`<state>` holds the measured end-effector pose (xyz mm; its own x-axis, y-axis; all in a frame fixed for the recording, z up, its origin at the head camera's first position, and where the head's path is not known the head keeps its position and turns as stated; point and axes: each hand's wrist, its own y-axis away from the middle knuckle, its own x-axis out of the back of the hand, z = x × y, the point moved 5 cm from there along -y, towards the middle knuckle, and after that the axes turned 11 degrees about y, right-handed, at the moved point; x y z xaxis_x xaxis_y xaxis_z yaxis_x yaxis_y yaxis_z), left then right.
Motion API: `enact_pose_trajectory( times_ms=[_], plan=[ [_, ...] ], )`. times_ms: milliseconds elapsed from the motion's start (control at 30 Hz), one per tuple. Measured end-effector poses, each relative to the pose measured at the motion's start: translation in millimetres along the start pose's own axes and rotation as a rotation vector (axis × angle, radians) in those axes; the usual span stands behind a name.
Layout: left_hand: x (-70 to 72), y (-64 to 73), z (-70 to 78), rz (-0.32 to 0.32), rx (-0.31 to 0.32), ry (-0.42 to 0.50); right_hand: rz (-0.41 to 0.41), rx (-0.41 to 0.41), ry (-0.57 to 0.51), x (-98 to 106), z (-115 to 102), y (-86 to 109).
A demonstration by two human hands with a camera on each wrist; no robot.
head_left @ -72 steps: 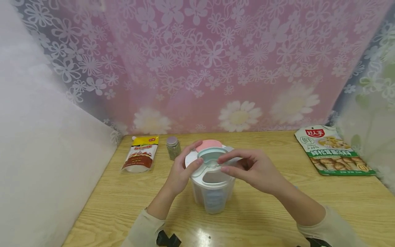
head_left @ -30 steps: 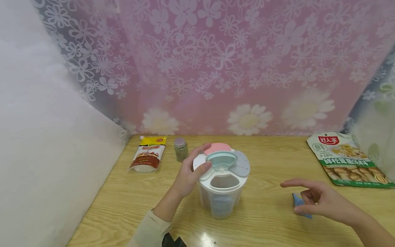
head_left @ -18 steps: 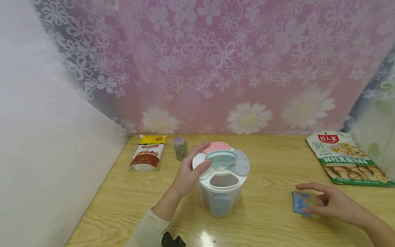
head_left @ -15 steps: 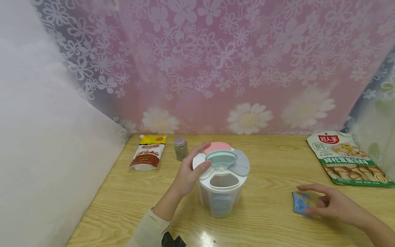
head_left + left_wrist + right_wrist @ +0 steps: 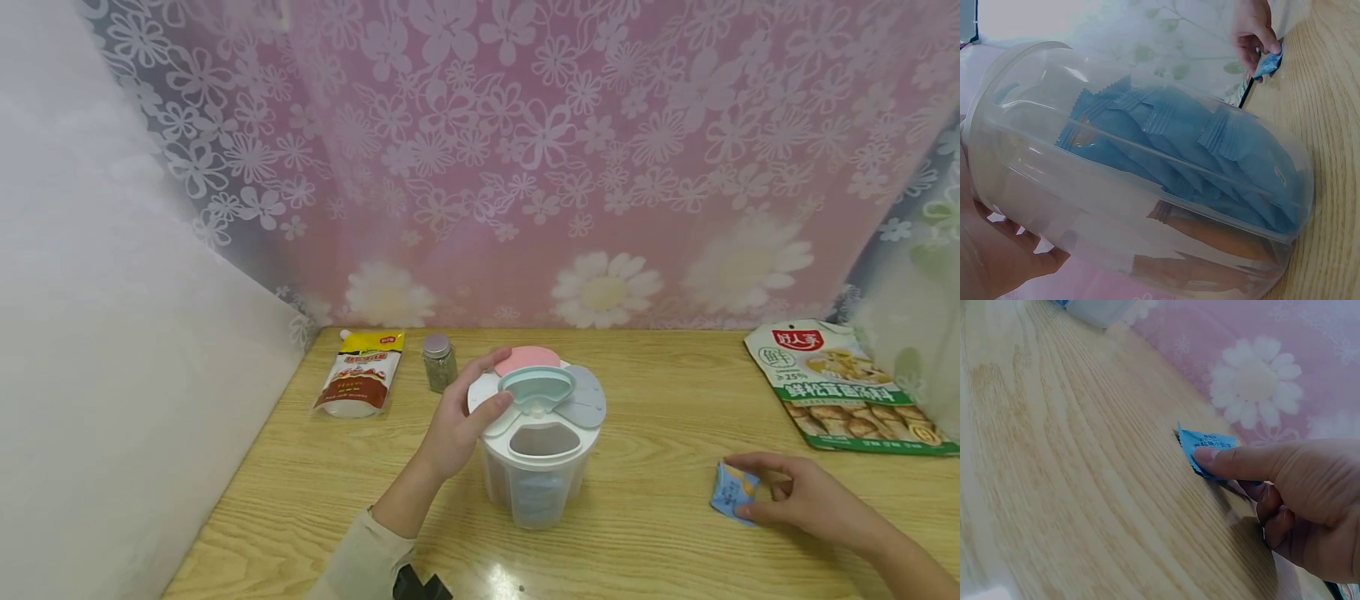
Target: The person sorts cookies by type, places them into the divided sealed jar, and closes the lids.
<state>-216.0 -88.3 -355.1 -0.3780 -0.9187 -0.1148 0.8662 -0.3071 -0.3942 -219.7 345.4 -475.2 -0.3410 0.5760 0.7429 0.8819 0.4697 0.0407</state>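
Note:
A clear round storage container stands upright on the table, its white lid carrying pink, teal and grey flaps. The teal flap is raised, leaving the front opening uncovered. My left hand grips the lid's left side, thumb on top and fingers around the far edge. Through the wall in the left wrist view, several blue packets fill one compartment and orange-brown packets lie in another. To the right, my right hand pinches a small blue snack packet between thumb and fingers, at the table surface.
Behind the container to the left are a yellow, white and brown spouted pouch and a small glass jar of dried herbs. A large green and white food bag lies at the back right. Flowered cloth hangs behind the table.
My right hand has left the teal flap, moved right to the blue snack packet and closed on it, tilting it slightly. My left hand has stayed on the container.

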Motion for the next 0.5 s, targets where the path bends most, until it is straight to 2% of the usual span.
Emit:
enact_pose_trajectory(
  times_ms=[200,367,500],
  plan=[
    [0.7,0.1,-1.3,0.002,0.007,-0.001,-0.03,-0.089,0.008,-1.1,2.7,-2.5],
    [1.3,-0.4,-3.0,-0.001,0.011,-0.005,-0.05,-0.127,-0.024,-1.2,2.8,-3.3],
    [1.1,-0.1,-1.6,-0.005,0.009,-0.003,-0.042,-0.199,-0.018,-0.5,1.9,-5.0]
  ],
)
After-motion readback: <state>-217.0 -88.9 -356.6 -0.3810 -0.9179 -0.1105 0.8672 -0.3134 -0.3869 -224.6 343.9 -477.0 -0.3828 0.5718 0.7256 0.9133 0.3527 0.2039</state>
